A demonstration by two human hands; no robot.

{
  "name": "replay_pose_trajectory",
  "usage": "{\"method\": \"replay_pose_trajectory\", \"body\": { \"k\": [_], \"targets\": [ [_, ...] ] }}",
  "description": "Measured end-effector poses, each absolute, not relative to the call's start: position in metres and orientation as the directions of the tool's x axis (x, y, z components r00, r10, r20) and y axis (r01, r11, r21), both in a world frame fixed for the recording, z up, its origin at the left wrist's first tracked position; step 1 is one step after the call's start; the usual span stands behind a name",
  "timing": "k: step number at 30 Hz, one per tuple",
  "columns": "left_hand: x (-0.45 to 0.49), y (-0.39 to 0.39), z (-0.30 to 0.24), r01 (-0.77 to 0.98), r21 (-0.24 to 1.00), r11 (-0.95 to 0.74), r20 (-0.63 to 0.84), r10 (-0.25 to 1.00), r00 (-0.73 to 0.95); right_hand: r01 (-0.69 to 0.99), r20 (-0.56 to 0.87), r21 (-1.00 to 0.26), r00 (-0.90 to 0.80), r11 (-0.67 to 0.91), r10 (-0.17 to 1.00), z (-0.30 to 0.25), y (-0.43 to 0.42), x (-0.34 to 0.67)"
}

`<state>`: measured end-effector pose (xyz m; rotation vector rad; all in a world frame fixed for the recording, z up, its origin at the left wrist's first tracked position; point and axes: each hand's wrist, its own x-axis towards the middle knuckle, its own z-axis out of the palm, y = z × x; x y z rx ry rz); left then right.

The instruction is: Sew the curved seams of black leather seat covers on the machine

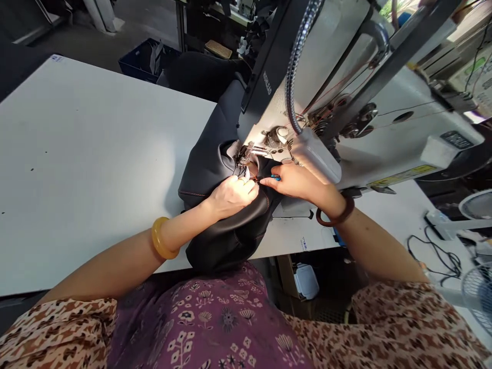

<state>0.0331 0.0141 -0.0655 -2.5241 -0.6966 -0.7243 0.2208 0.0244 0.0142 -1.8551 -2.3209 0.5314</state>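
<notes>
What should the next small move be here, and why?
Probably trim the reddish thread with the small blue item, if that is a snipping tool: the right hand holds it close to the thread, while the left hand lies closed on the dark material by the sewing machine.

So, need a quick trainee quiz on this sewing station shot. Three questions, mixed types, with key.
1. True or false: the yellow bangle is on the left arm.

2. Multiple choice: the small item showing at the right hand is
a) red
b) blue
c) green

3. Open: where does the black material lie, relative to the white table and the sewing machine?

Key:
1. True.
2. b
3. On the white table, partly beneath the head of the sewing machine.
</notes>
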Motion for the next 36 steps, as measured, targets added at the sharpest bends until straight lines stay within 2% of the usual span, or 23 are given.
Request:
{"method": "replay_pose_trajectory", "body": {
  "k": [3, 6, 8, 11, 12, 14, 15, 17, 19, 21, 24, 26, 28, 31, 34, 36],
  "targets": [
    [0.033, 0.014, -0.064, 0.543, -0.233, -0.807, 0.541, 0.357, 0.762, 0.948, -0.073, -0.186, -0.274, 0.257, 0.959, 0.015, 0.021, 0.217],
    [0.033, 0.013, -0.061, 0.533, -0.205, -0.821, 0.521, 0.369, 0.770, 0.960, -0.021, -0.133, -0.253, 0.248, 0.967, 0.019, 0.010, 0.225],
    [0.032, 0.012, -0.060, 0.538, -0.178, -0.824, 0.506, 0.392, 0.768, 0.984, -0.007, -0.083, -0.156, 0.155, 0.988, 0.018, -0.005, 0.243],
    [0.035, 0.011, -0.058, 0.546, -0.165, -0.821, 0.454, 0.428, 0.781, 0.996, -0.051, -0.001, 0.085, -0.085, 0.995, -0.006, -0.040, 0.290],
    [0.037, 0.010, -0.057, 0.547, -0.167, -0.820, 0.429, 0.439, 0.789, 0.985, -0.101, -0.023, 0.165, -0.169, 0.981, -0.021, -0.055, 0.307],
    [0.044, 0.007, -0.055, 0.553, -0.158, -0.818, 0.384, 0.465, 0.798, 0.914, -0.281, -0.221, 0.275, -0.340, 0.920, -0.060, -0.085, 0.341],
    [0.048, 0.005, -0.053, 0.556, -0.142, -0.819, 0.372, 0.477, 0.796, 0.893, -0.327, -0.253, 0.284, -0.373, 0.901, -0.081, -0.099, 0.355],
    [0.055, 0.001, -0.049, 0.556, -0.078, -0.828, 0.385, 0.489, 0.783, 0.860, -0.315, -0.254, 0.360, -0.443, 0.878, -0.116, -0.120, 0.375],
    [0.054, -0.002, -0.046, 0.551, 0.030, -0.834, 0.460, 0.501, 0.733, 0.836, -0.230, -0.235, 0.448, -0.496, 0.864, -0.137, -0.129, 0.386],
    [0.045, -0.003, -0.047, 0.589, 0.167, -0.791, 0.567, 0.566, 0.599, 0.830, -0.117, -0.232, 0.494, -0.507, 0.861, -0.138, -0.127, 0.387],
    [0.019, -0.008, -0.063, 0.732, 0.355, -0.581, 0.630, 0.727, 0.273, 0.871, -0.003, -0.285, 0.418, -0.401, 0.909, -0.111, -0.106, 0.369],
    [0.005, -0.017, -0.081, 0.797, 0.360, -0.485, 0.622, 0.761, 0.183, 0.892, 0.019, -0.385, 0.265, -0.237, 0.964, -0.085, -0.085, 0.341],
    [-0.001, -0.031, -0.102, 0.831, 0.261, -0.491, 0.623, 0.743, 0.243, 0.817, 0.094, -0.574, 0.013, 0.043, 0.996, -0.062, -0.061, 0.305],
    [0.002, -0.051, -0.126, 0.837, 0.066, -0.542, 0.592, 0.697, 0.405, 0.701, 0.205, -0.635, -0.253, 0.325, 0.946, -0.042, -0.023, 0.253],
    [0.005, -0.059, -0.142, 0.799, -0.058, -0.598, 0.493, 0.679, 0.544, 0.565, 0.143, -0.740, -0.398, 0.365, 0.906, -0.040, 0.009, 0.225],
    [0.003, -0.058, -0.153, 0.746, -0.079, -0.661, 0.406, 0.662, 0.630, 0.503, 0.153, -0.795, -0.375, 0.340, 0.914, -0.046, 0.026, 0.220]
  ]
}}
